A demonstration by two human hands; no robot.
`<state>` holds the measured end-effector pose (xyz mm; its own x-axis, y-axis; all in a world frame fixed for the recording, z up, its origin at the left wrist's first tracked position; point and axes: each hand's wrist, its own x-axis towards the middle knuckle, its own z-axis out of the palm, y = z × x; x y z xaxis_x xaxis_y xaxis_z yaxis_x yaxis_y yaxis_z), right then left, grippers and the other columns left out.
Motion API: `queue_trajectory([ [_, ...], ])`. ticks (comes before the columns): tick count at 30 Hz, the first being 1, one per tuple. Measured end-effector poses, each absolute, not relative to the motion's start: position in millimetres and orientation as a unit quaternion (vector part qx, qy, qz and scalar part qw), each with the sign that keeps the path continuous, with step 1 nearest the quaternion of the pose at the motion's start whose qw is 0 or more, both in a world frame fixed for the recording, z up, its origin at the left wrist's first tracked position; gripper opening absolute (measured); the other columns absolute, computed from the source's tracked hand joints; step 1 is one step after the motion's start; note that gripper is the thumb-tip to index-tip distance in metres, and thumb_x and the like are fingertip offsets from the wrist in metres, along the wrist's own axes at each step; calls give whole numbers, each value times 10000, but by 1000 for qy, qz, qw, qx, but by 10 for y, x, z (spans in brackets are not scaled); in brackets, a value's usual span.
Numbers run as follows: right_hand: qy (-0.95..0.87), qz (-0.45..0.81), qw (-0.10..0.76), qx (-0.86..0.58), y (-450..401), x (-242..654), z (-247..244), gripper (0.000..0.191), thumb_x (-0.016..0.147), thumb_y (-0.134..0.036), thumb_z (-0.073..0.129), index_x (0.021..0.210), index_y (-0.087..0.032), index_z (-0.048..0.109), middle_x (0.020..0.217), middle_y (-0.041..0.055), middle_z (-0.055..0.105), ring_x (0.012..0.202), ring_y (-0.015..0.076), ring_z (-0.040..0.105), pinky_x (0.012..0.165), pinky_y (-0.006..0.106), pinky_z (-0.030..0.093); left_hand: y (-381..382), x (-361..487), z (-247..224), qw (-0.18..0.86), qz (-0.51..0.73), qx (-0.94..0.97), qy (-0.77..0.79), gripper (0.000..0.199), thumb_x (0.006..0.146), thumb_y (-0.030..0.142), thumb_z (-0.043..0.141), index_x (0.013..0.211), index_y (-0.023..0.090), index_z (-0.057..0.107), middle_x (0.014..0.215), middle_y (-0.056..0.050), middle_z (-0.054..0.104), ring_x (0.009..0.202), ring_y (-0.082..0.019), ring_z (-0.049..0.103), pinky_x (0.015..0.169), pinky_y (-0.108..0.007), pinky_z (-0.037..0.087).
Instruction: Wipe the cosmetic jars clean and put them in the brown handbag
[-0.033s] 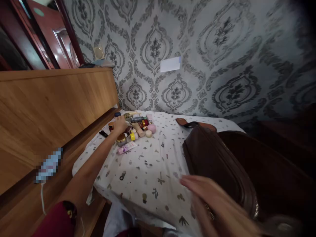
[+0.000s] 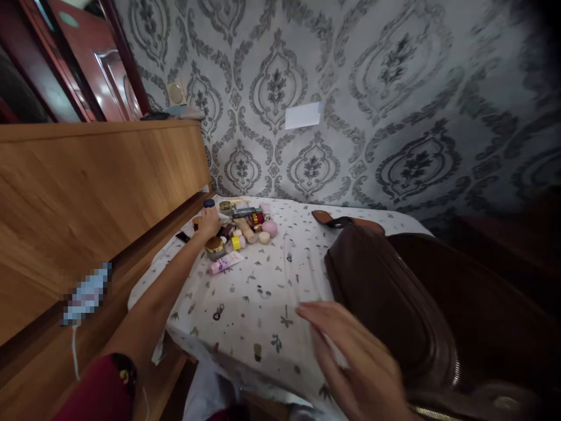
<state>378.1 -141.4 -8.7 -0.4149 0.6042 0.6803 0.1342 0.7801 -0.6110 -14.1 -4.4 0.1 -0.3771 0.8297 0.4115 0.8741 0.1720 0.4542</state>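
Observation:
My left hand (image 2: 211, 222) reaches down into a cluster of cosmetics at the table's far left corner. Its fingertips are partly hidden, so I cannot tell whether they grip anything. Close by it are a dark-capped container (image 2: 209, 203), a gold-lidded jar (image 2: 215, 245), a beige tube (image 2: 246, 230), a yellow-banded item (image 2: 236, 242) and a pink and white tube (image 2: 226, 262). A round pink item (image 2: 269, 228) and a small cream-coloured one (image 2: 263, 237) lie at the cluster's right. My right hand (image 2: 355, 356), fingers stretched out, hovers over the near table edge, left of a dark brown leather bag (image 2: 381, 292).
A white patterned cloth (image 2: 263, 316) covers the table. The bag's strap (image 2: 346, 221) lies towards the back. A wooden panel (image 2: 100, 175) borders the left, with a blurred light-blue item (image 2: 86, 295) on a cord. Patterned wallpaper (image 2: 315, 70) rises behind.
My right hand has moved left, away from the bag and further over the cloth. My left hand has shifted slightly left among the cosmetics.

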Motion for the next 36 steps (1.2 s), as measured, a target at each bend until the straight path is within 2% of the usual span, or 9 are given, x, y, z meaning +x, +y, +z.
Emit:
queue_trajectory([
  [2, -834, 256, 450, -192, -1296, 3365, -89, 278, 957, -188, 474, 1083, -238, 716, 951, 73, 754, 874, 217, 719, 754, 367, 618, -99, -323, -24, 31, -315, -553, -771, 184, 826, 231, 674, 979, 142, 629, 1143, -163, 645, 1249, -360, 488, 1057, -512, 380],
  [5, -829, 318, 396, -234, -1072, 2864, -181, 272, 951, -227, 461, 1074, -209, 702, 1031, 79, 752, 909, 211, 723, 748, 336, 616, -135, -436, -41, 29, -330, -558, -761, 46, 816, 164, 608, 860, 173, 620, 1060, -136, 670, 1195, -321, 513, 1063, -445, 365],
  [9, -840, 333, 343, -255, -772, 2322, -315, 273, 929, -194, 467, 1105, -233, 671, 1057, 81, 736, 968, 240, 708, 786, 367, 613, -234, -510, -23, 35, -383, -537, -750, 124, 875, 191, 501, 891, 164, 621, 1045, -116, 661, 1087, -273, 556, 997, -387, 405],
  [14, -880, 221, 346, -240, -560, 1587, -499, 322, 910, -309, 551, 1220, -234, 596, 1197, 101, 671, 1169, 308, 622, 1007, 475, 517, -561, -458, -320, -11, -435, -519, -736, 192, 884, 218, 469, 871, 134, 642, 836, -50, 677, 838, -206, 608, 783, -297, 488],
  [17, -889, 189, 346, -233, -525, 1364, -721, 484, 878, -395, 585, 1318, -203, 526, 1276, 164, 618, 1185, 358, 598, 952, 488, 523, -755, -345, -593, -30, -463, -504, -729, 203, 890, 203, 469, 927, 127, 654, 878, -53, 707, 834, -197, 628, 769, -286, 505],
  [21, -908, 171, 328, -198, -488, 1346, -962, 599, 898, -378, 565, 1444, -185, 412, 1366, 228, 571, 1246, 390, 558, 982, 530, 470, -894, -249, -801, -33, -488, -485, -725, 166, 909, 194, 502, 990, 157, 642, 989, -53, 729, 910, -186, 652, 812, -263, 513],
  [31, -903, 102, 313, -275, -423, 1387, -1023, 554, 890, -295, 420, 1415, -126, 477, 1098, 197, 691, 1078, 391, 603, 932, 567, 450, -954, -241, -904, -22, -490, -486, -723, 52, 904, 209, 558, 940, 198, 593, 938, -55, 693, 912, -217, 636, 847, -305, 498],
  [33, -901, 109, 316, -277, -406, 1387, -1052, 572, 882, -301, 432, 1427, -129, 463, 1103, 192, 686, 1071, 394, 598, 945, 576, 436, -963, -245, -909, -29, -492, -484, -723, 123, 901, 193, 547, 1013, 200, 597, 950, -58, 697, 921, -224, 641, 852, -316, 504],
  [36, -897, 112, 317, -288, -406, 1399, -1065, 564, 887, -290, 440, 1432, -145, 451, 1116, 177, 685, 1055, 386, 598, 937, 578, 438, -980, -227, -899, -37, -508, -481, -714, 370, 882, 104, 490, 1227, 219, 559, 1075, -61, 709, 1003, -226, 654, 896, -337, 516],
])
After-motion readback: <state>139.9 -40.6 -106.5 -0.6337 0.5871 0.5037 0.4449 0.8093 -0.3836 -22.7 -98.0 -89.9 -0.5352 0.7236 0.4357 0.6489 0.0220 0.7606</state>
